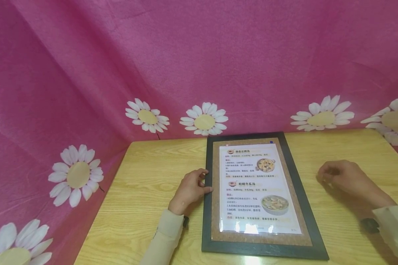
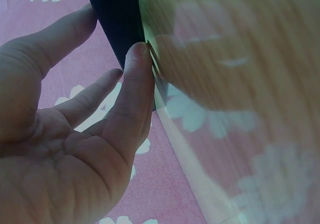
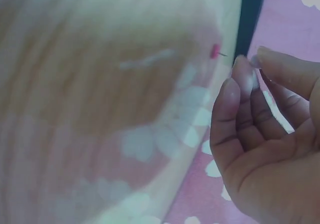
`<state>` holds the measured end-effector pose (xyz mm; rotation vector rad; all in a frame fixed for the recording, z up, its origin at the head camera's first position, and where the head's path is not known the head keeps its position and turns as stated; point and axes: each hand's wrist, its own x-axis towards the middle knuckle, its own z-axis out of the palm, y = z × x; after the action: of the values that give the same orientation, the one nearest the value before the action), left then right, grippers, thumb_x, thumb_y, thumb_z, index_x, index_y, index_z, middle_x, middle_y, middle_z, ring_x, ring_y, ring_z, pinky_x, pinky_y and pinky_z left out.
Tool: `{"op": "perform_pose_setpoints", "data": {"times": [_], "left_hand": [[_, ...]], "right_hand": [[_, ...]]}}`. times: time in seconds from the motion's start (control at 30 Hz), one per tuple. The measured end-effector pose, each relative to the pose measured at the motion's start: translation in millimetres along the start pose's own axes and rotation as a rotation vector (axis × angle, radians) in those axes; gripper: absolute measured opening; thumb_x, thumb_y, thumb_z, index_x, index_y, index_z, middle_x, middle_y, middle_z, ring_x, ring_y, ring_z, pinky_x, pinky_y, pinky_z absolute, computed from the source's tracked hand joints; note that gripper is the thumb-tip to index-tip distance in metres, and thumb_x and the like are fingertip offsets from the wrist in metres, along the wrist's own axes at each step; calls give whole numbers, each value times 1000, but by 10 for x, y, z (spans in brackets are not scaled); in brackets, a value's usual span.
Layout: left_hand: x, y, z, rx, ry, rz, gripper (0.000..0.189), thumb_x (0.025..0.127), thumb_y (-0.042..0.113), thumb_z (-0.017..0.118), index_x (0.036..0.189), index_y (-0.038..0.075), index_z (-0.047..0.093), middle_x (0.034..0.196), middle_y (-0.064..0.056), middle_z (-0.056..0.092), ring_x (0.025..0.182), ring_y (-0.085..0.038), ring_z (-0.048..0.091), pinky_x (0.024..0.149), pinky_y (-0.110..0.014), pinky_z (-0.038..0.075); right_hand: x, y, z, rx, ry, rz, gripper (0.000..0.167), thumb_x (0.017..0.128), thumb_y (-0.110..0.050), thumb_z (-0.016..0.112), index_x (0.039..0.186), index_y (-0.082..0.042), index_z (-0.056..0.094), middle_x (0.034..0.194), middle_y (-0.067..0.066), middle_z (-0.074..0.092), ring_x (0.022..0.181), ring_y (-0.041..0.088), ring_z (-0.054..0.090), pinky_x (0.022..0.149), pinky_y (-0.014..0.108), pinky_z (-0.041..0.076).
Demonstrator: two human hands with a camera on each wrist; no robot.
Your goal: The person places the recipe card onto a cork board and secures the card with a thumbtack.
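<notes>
A black-framed cork board lies flat on the wooden table. On it is a glossy printed recipe sheet with two soup pictures. A blue pushpin sits at the board's top right corner, a pale pink one at the top left. My left hand holds the frame's left edge between thumb and fingers. To the right of the board, my right hand is just above the table, pinching a small pale thing between thumb and fingertips. A red pushpin shows near those fingertips in the right wrist view.
A pink cloth printed with white daisies hangs behind and to the left of the table. Light glares off the lower part of the sheet. The tabletop mirrors hands and cloth in both wrist views.
</notes>
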<state>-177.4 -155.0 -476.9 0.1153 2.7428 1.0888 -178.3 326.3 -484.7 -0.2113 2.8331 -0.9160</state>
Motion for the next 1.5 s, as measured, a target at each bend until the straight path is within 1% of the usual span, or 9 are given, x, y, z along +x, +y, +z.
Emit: {"op": "perform_pose_setpoints", "data": {"times": [0.17,0.33,0.57,0.67,0.8,1.0,1.1,1.27,1.5], "left_hand": [[-6,2,1,1,2,-12,57,86,17,87,138,8,63,121,-11,68,92,-19,61,79,-33,53],[-6,3,-1,4,4,-8,58,86,17,87,138,8,64,121,-12,68,92,-19,61,79,-33,54],[-10,-1,3,2,-5,4,58,86,16,87,138,7,63,121,-12,68,92,-19,61,80,-34,54],[-4,-5,5,5,-6,10,57,86,16,87,138,7,63,120,-12,68,92,-19,60,80,-34,54],[-3,2,2,2,-4,4,57,86,16,87,137,8,63,119,-11,68,92,-20,60,80,-34,53],[-14,14,-1,1,-8,-17,58,86,16,87,138,8,63,119,-11,67,93,-20,59,78,-33,53],[-10,16,-2,2,-9,-23,58,86,16,87,138,9,63,119,-10,67,93,-20,59,79,-32,52],[-7,21,-7,5,-9,-23,58,86,16,87,139,9,63,120,-10,68,93,-20,59,79,-33,52],[-13,28,-13,11,-8,-13,59,85,16,87,138,8,63,119,-11,67,91,-20,59,77,-32,51]], "right_hand": [[-25,-101,-35,10,26,-21,10,94,-5,71,101,-11,75,99,7,74,82,6,56,65,24,46],[-68,-258,-50,35,41,-57,11,92,-3,72,101,-8,76,101,10,76,81,-2,57,66,23,50],[-133,-425,29,50,106,-183,16,87,5,75,93,-10,77,93,6,77,79,-11,58,67,20,52],[-152,-476,59,54,108,-209,18,86,6,77,94,-10,78,92,4,78,80,-12,59,70,17,52],[-176,-539,98,75,84,-227,20,85,8,77,95,-9,79,94,5,79,81,-12,60,71,16,53],[-213,-631,171,78,14,-211,16,88,2,77,96,-11,79,94,1,79,84,-10,60,75,16,51],[-230,-654,215,89,22,-252,14,87,2,78,93,-11,78,90,-2,77,81,-8,59,73,17,52],[-260,-672,281,162,8,-336,19,83,6,78,87,-12,74,81,-12,71,75,-6,57,68,17,51],[-288,-689,352,210,-140,-377,14,86,4,76,87,-9,75,83,-9,74,78,-7,58,70,19,52]]}}
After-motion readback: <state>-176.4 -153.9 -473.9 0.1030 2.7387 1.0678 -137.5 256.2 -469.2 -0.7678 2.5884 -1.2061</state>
